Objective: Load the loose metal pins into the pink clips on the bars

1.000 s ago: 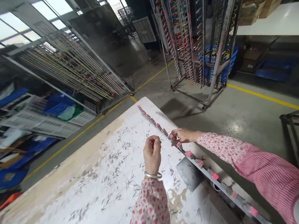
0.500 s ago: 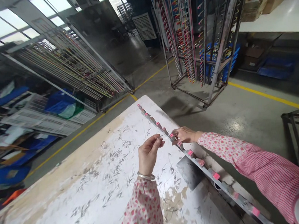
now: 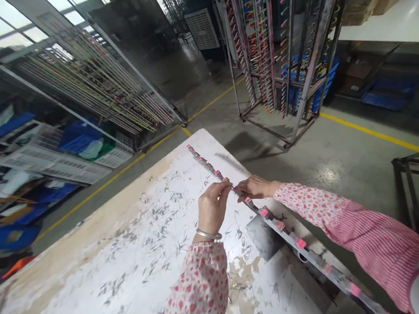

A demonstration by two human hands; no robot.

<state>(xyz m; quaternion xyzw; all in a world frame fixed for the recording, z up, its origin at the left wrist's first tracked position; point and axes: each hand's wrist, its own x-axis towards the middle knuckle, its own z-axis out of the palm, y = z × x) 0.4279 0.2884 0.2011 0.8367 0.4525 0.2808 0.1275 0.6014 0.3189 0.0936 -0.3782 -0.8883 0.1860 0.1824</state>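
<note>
A long metal bar (image 3: 316,260) with several pink clips runs along the right edge of a worn white table (image 3: 94,265). My left hand (image 3: 213,207) pinches a thin wire piece and its fingertips reach the bar at a pink clip (image 3: 235,190). My right hand (image 3: 256,187) rests on the bar just beyond, its fingers pressing that same clip. Many small thin wire pieces (image 3: 156,220) lie scattered over the tabletop. Both arms wear pink patterned sleeves.
A wheeled metal rack (image 3: 281,58) hung with coloured clips stands on the floor past the table. Slanted racks of long rods (image 3: 89,89) and white crates (image 3: 59,165) are at the left. A dark metal plate (image 3: 264,237) lies by the bar. Yellow floor lines cross the concrete.
My left hand has moved right from above the tabletop to the bar, bringing its wire piece to the clip under my right hand. My right hand has stayed on the bar.
</note>
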